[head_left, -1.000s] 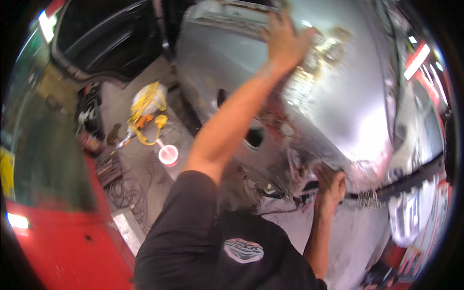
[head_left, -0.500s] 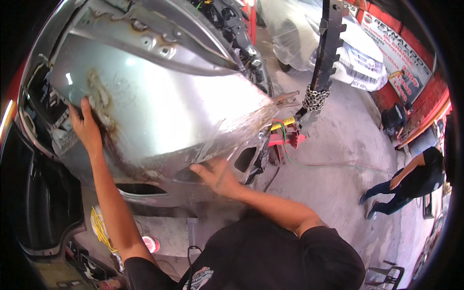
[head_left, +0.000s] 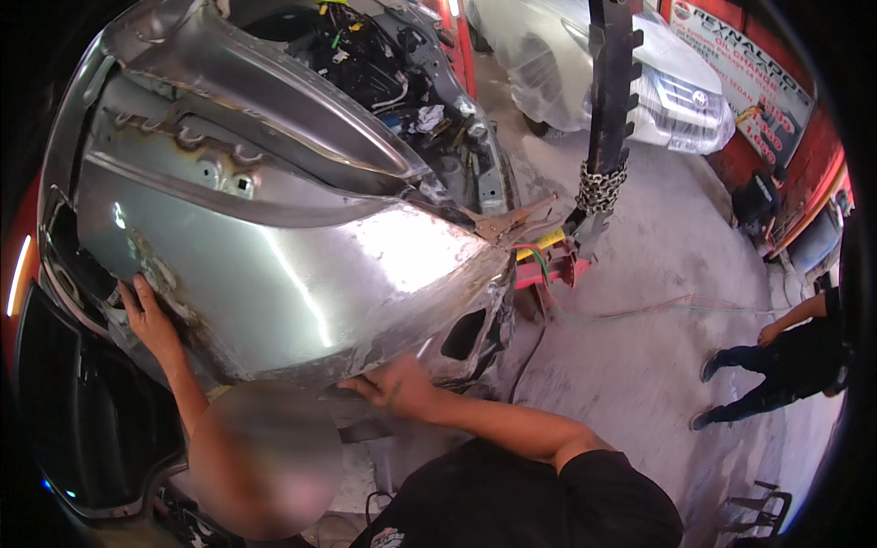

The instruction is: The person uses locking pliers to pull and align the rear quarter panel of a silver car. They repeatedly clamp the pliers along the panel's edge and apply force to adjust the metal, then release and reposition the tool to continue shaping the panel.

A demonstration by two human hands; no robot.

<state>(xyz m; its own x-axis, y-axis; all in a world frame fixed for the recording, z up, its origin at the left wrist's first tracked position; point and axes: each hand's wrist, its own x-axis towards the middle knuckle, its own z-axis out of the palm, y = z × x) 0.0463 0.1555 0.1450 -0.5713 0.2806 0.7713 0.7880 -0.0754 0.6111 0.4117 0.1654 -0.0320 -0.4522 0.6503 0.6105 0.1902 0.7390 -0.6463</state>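
Observation:
A silver bare-metal car body panel fills the left and middle, with brown scorched weld marks along its left side and upper ledge. My left hand rests at its left edge beside the scorched strip, fingers stretched out and apart. At the lower edge my right hand reaches in with the thumb stretched to the left. Its other fingers are hidden behind the panel, so their grip does not show. Locking pliers are clamped at the panel's right corner. A round blurred patch covers part of my left forearm.
A black toothed post wrapped with a chain stands to the right, near a red metal base. Thin hoses trail across the floor. Beyond are a plastic-covered car and a standing person. A black panel stands at left.
The view has shifted, so the panel and both hands sit lower and more of the cavity behind shows. Both hands keep about the same places on the panel.

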